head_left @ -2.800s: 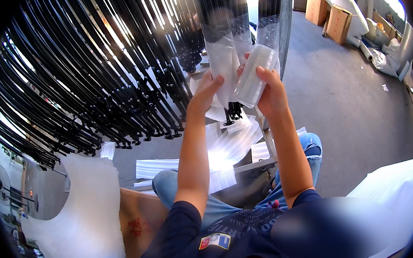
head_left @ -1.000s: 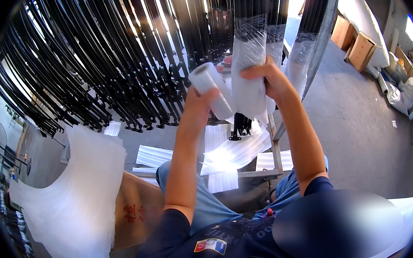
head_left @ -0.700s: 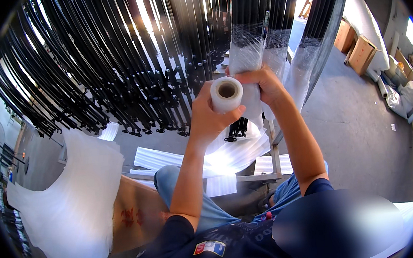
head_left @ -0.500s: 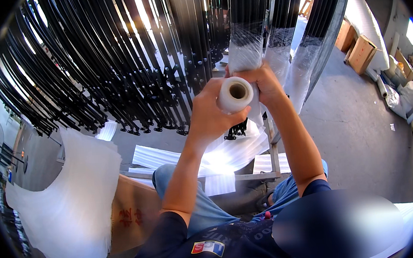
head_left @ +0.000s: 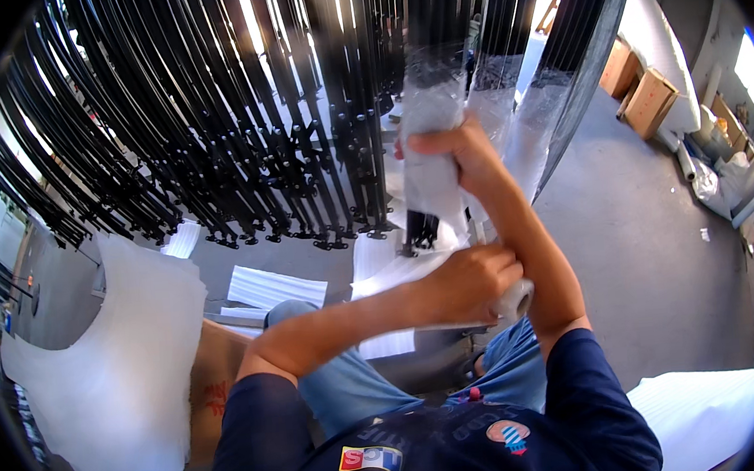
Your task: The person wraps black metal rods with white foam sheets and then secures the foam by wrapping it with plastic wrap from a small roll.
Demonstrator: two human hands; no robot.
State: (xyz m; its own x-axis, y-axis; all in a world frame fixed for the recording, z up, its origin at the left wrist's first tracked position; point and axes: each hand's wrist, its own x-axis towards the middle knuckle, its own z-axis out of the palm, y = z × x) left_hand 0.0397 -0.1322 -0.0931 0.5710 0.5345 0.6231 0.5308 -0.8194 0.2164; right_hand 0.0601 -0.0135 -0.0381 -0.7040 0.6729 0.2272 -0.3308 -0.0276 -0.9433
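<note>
My left hand is closed around a roll of clear stretch film, low in front of me and close beside my right forearm. The roll's hollow end points to the right. Above it, my right hand grips a bundle of black metal bars, its lower part covered in white foam and clear film. Dark bar ends stick out below the cover. Most of the right hand's fingers are behind the bundle.
Rows of black bars hang at left and centre. More film-wrapped bundles hang at right by a curved grey rail. White foam sheets drape over a carton. Cartons stand at far right.
My left hand has carried the film roll down and right, away from the bundle's front, turning it sideways. My right hand stays at the bundle, now seen gripping it without the roll in front.
</note>
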